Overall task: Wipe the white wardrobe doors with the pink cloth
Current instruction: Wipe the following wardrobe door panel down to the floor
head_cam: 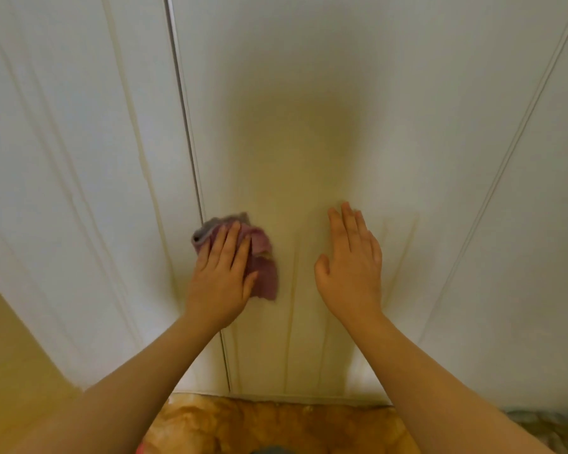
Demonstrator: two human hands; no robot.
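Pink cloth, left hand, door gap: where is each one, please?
pink cloth (264,273): head view, bare part right of fingers.
left hand (218,286): head view, back of the hand.
door gap (184,103): head view, upper part of dark line.

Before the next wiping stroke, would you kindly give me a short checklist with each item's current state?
1. Pink cloth pressed to the door under the left hand: ok.
2. Cloth spread flat: not ok, it is bunched.
3. Right hand flat on the same door, apart from the cloth: ok.
4. Cloth reaches the gap between the doors: ok.
5. Door surface clean: cannot tell, shadow covers it.
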